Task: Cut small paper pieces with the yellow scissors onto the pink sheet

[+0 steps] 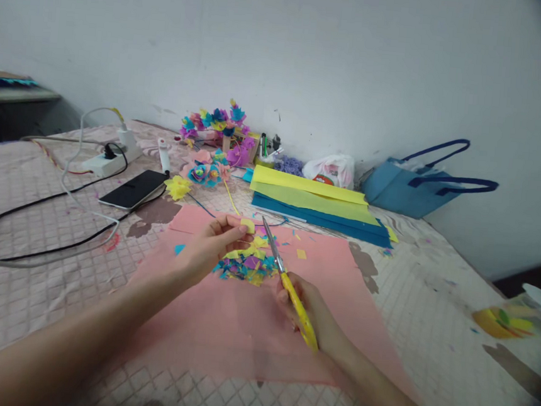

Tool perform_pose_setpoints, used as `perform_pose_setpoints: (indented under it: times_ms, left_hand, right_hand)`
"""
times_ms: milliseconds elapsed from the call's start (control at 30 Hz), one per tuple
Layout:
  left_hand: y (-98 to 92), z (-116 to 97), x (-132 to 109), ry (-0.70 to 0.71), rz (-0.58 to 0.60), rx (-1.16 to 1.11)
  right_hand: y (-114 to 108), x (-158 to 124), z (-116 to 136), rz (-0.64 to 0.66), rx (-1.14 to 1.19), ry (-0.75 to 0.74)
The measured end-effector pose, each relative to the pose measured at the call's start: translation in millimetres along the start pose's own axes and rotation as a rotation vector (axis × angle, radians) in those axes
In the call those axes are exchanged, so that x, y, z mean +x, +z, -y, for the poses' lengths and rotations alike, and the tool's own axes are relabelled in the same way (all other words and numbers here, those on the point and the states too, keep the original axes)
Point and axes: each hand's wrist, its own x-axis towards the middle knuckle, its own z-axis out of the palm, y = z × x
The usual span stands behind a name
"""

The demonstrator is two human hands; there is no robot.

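Observation:
Between the thumb and fingers of my left hand (222,240) is a small yellow paper piece (247,225). My right hand (309,304) is wrapped round yellow-handled scissors (299,310), whose blades point up and away, just right of the yellow piece and apart from it. Below and between my hands lies a heap of paper scraps (249,264) in blue, purple and yellow. The heap rests on a pink paper sheet (239,339). A loose yellow square (301,254) lies on the sheet to the right of the blades.
Behind the sheet are stacked yellow and blue papers (313,200), paper flowers (214,122) and a blue bag (395,188). A phone (134,189), cables and a power strip (106,162) occupy the left. At far right stands a clear container (506,321) with yellow contents.

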Motion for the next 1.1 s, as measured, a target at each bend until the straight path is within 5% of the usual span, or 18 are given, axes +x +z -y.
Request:
perform_pose_setpoints:
  times_ms: [167, 300, 433, 633, 1100]
  left_hand:
    - [-29.5, -14.9, 23.7, 0.024, 0.001, 0.458]
    - [-40.0, -6.3, 33.2, 0.074, 0.077, 0.757]
    - [-42.3, 4.0, 35.9, 0.169, 0.045, 0.866]
    - [-43.8, -10.8, 32.1, 0.298, -0.023, 1.003]
    - [-45.6, -12.0, 31.7, 0.365, -0.068, 1.037]
  right_hand:
    - [-7.5, 3.9, -6.5, 0.004, -0.016, -0.013]
    - [-9.6, 8.5, -11.7, 0.002, 0.001, -0.026]
    - [-10.9, 10.2, -12.3, -0.02, 0.002, -0.036]
    - [-15.7, 10.5, -1.5, -0.077, 0.026, 0.002]
    - [-24.1, 15.5, 4.9, -0.108, 0.1, -0.05]
